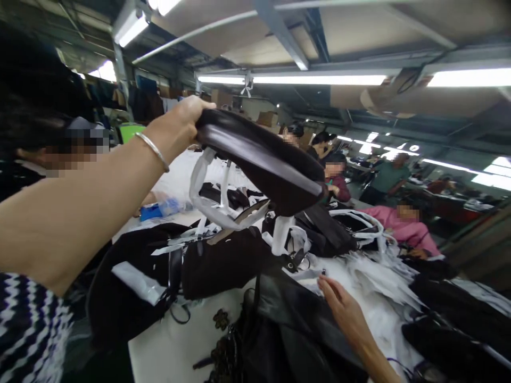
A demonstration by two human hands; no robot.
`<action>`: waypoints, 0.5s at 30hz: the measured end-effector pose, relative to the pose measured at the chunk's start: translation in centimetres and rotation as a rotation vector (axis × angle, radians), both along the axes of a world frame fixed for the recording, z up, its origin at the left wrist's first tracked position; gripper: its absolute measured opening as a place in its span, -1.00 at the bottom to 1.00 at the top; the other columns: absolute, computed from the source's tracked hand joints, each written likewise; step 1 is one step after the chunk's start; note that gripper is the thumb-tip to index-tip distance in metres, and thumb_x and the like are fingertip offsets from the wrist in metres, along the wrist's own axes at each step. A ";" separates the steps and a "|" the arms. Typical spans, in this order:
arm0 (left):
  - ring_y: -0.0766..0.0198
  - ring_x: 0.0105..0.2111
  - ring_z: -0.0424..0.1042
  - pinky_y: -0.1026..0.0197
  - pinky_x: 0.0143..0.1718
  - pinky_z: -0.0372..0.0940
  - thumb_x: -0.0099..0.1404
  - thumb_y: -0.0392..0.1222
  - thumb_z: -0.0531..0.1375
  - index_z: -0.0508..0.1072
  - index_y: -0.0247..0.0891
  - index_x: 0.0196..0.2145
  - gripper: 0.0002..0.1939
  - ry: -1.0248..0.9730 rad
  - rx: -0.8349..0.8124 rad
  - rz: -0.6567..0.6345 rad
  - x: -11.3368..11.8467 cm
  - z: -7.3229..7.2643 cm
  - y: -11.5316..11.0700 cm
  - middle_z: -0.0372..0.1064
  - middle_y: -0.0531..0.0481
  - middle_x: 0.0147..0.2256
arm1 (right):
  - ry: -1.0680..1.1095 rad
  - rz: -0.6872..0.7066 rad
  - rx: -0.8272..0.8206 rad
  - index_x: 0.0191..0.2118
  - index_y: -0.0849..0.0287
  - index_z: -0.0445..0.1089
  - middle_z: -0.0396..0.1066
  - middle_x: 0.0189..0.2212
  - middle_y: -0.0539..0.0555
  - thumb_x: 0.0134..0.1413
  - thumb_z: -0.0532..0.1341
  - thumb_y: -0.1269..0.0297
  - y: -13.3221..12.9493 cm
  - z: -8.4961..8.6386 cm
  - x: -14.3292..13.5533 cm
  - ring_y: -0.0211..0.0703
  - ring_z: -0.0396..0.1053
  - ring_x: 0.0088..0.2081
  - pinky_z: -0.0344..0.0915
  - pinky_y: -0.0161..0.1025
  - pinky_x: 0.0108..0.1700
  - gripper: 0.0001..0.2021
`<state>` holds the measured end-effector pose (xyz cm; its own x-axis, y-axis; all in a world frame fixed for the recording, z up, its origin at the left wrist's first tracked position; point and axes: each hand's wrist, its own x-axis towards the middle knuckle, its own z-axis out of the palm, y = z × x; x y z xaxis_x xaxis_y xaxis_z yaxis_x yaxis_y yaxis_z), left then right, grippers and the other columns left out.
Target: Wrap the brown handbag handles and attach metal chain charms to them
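Note:
My left hand [189, 119] is raised and closed on one end of a dark brown handbag [263, 154]. The bag hangs tilted in the air, and white-wrapped straps [215, 213] dangle beneath it. Lower down, my right hand [343, 306] has its fingers stretched out, with nothing seen in them. It is near a black leather bag [287, 308] lying at the front of the table; whether it touches the bag I cannot tell. Another dark bag [223, 263] lies under the lifted one, beside a white-wrapped strap [138, 282].
White sheets of paper [363, 271] and more dark bags [459, 340] spread over the right side of the table [159, 346]. A blue plastic packet [159, 208] lies at the left. Several people are around the table, one in pink [415, 229] at the right.

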<state>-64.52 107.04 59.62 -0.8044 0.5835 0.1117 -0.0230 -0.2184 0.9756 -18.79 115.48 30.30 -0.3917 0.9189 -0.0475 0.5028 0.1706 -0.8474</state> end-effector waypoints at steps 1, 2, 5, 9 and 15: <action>0.29 -0.25 0.38 -0.01 0.02 0.34 0.29 -0.20 0.18 0.28 -0.32 -0.40 -0.83 -0.008 0.016 -0.011 0.6 -0.4 -0.9 0.34 0.06 -0.40 | 0.141 0.063 -0.181 -0.02 0.24 0.39 0.47 -0.02 0.33 -0.02 0.13 -0.32 -1.6 2.3 -1.4 0.19 0.40 0.06 0.30 0.16 0.18 -0.30; 0.29 -0.28 0.38 -0.02 0.00 0.37 0.28 -0.19 0.19 0.31 -0.33 -0.37 -0.84 0.001 0.049 -0.024 1.5 -0.8 -1.7 0.36 0.06 -0.41 | 0.294 0.157 -0.395 0.01 0.27 0.37 0.48 -0.04 0.35 0.01 0.08 -0.35 -3.1 4.4 -2.7 0.19 0.44 0.01 0.37 0.14 0.10 -0.26; 0.29 -0.29 0.41 0.10 -0.04 0.40 0.18 -0.19 0.28 0.42 -0.29 -0.24 -0.81 0.147 0.236 -0.054 5.5 -3.2 -4.4 0.44 0.11 -0.36 | 0.713 0.489 -0.912 0.16 0.27 0.22 0.39 0.09 0.39 0.00 -0.10 -0.47 -6.2 8.8 -5.5 0.22 0.40 0.08 0.44 0.12 -0.02 -0.09; 0.20 -0.16 0.49 0.22 -0.05 0.41 0.10 -0.10 0.33 0.52 0.01 -0.23 -0.77 0.291 0.248 -0.081 10.4 -8.5 -7.9 0.55 0.24 -0.27 | 0.934 0.610 -1.109 0.24 0.10 0.13 0.33 0.19 0.25 0.04 -0.07 -0.42 -5.1 7.7 -6.1 0.20 0.38 0.11 0.47 0.13 -0.06 -0.18; 0.09 -0.14 0.51 0.12 -0.17 0.48 0.12 0.01 0.29 0.48 0.20 -0.24 -0.79 0.261 0.221 -0.161 10.9 -14.5 -4.4 0.53 0.30 -0.21 | 0.945 0.281 -1.126 0.18 0.11 0.21 0.50 0.01 0.19 0.13 0.14 -0.16 -0.2 5.1 -6.8 0.11 0.49 -0.03 0.46 0.19 -0.04 -0.39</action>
<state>-53.59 102.60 45.15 -0.6322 0.6388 0.4385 0.1693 -0.4383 0.8827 -25.58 115.26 35.35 -0.8342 0.4655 -0.2957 -0.2288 -0.7800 -0.5825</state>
